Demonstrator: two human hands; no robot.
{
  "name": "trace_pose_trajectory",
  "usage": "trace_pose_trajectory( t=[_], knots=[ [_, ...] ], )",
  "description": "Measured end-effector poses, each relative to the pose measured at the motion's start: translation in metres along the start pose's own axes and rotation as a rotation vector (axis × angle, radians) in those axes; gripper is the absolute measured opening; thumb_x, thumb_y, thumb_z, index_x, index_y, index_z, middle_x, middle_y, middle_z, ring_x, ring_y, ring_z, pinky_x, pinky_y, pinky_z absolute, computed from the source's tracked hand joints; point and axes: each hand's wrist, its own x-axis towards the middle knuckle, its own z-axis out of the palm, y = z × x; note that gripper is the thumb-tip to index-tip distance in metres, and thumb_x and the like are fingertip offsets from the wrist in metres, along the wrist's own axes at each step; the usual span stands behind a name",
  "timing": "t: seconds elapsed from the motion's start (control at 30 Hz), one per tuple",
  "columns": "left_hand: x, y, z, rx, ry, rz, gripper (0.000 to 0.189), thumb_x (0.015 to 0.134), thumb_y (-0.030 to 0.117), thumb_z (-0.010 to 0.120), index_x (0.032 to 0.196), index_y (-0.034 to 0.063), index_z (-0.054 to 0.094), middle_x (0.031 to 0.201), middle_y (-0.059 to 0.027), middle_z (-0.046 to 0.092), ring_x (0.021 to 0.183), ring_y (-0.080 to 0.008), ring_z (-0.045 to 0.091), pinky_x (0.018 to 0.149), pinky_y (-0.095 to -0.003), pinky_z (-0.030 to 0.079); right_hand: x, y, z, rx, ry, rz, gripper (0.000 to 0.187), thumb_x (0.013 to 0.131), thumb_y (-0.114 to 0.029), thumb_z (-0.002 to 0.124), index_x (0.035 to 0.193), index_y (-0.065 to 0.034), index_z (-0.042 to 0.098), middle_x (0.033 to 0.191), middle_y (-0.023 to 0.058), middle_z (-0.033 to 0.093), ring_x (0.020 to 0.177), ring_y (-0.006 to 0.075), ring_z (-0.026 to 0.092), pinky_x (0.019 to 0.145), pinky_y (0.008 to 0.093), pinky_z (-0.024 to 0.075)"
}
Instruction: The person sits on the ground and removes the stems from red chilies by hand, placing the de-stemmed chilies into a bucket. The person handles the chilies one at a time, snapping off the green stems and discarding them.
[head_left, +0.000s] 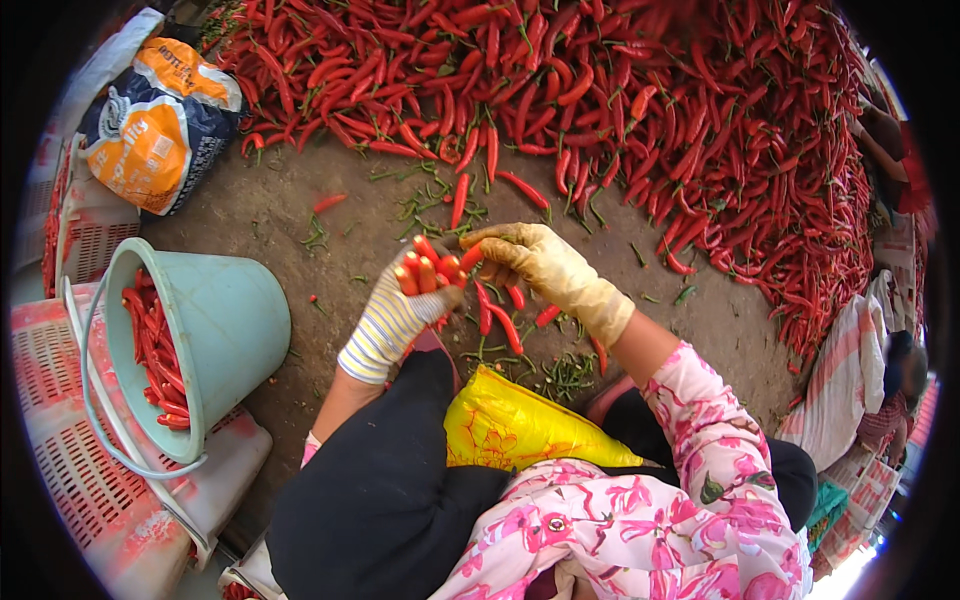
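My left hand (401, 307), in a striped knit glove, grips a bundle of several red chili peppers (426, 274), their stemless ends facing up. At the bundle's right side my right hand (544, 266), in a stained yellowish glove, has its thumb and fingers on one red chili (471, 257). Its fingertips are partly hidden. Loose red chilies (504, 328) and green stems (568, 375) lie on the ground below and behind the hands. A yellow plastic bag (517, 427) lies between my legs.
A large heap of red chilies (525, 67) spreads across the far side and right. At left, a pale green bucket (225, 322) with chilies inside lies tilted on crates (90, 472). A printed sack (154, 139) stands behind it. Other people (892, 405) sit at the right edge near a white sack (840, 375).
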Motion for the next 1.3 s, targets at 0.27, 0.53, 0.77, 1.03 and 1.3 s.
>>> trace_pose_trajectory(
  t=[0.27, 0.53, 0.77, 1.03, 1.3],
  knots=[
    [0.011, -0.009, 0.0, -0.564, -0.106, -0.249, 0.041, 0.085, 0.01, 0.075, 0.121, 0.0053, 0.055, 0.101, -0.0071, 0.061, 0.083, -0.017, 0.062, 0.064, -0.025, 0.053, 0.028, -0.015, 0.028, -1.393, 0.422, -0.511, 0.02, 0.091, -0.028, 0.063, 0.095, -0.0119, 0.074, 0.074, 0.013, 0.068, 0.07, 0.0329, 0.067, 0.057, 0.0439, 0.0508],
    [-0.017, 0.016, 0.003, -0.475, -0.287, -0.141, 0.049, 0.08, 0.025, 0.078, 0.12, 0.0028, 0.057, 0.083, -0.0072, 0.061, 0.065, -0.0119, 0.054, 0.055, -0.0219, 0.043, 0.022, -0.083, -0.037, 0.642, 0.067, -0.272, 0.033, 0.099, -0.036, 0.061, 0.11, -0.0065, 0.071, 0.085, 0.0001, 0.072, 0.072, 0.0126, 0.065, 0.062, 0.0233, 0.0456],
    [-0.028, 0.019, -0.006, -0.536, -0.246, 0.018, 0.056, 0.079, 0.028, 0.079, 0.122, 0.0003, 0.057, 0.08, -0.0064, 0.06, 0.066, -0.0115, 0.054, 0.055, -0.0227, 0.04, 0.002, -0.054, 0.008, -0.549, 0.23, -0.273, 0.059, 0.088, -0.021, 0.075, 0.142, -0.0085, 0.055, 0.133, 0.0113, 0.058, 0.115, 0.0159, 0.059, 0.098, 0.0312, 0.0482],
    [-0.035, 0.018, -0.001, -0.409, -0.275, 0.028, 0.069, 0.075, 0.033, 0.082, 0.129, 0.0026, 0.053, 0.075, -0.006, 0.059, 0.056, -0.0101, 0.05, 0.046, -0.0217, 0.035, -0.016, -0.093, 0.06, 0.073, 0.061, -0.103, 0.028, 0.097, -0.022, 0.067, 0.114, 0.0011, 0.069, 0.086, 0.0009, 0.068, 0.072, 0.0061, 0.059, 0.064, 0.0198, 0.0461],
    [-0.038, 0.019, 0.001, -0.401, -0.395, -0.022, 0.064, 0.077, 0.036, 0.082, 0.124, 0.0037, 0.055, 0.071, -0.0045, 0.057, 0.052, -0.0095, 0.048, 0.045, -0.0217, 0.034, 0.001, -0.045, 0.056, 0.789, 0.121, 0.057, 0.032, 0.102, -0.031, 0.058, 0.099, -0.0008, 0.069, 0.066, -0.0009, 0.058, 0.049, 0.0076, 0.051, 0.045, 0.0204, 0.0376]
  ],
)
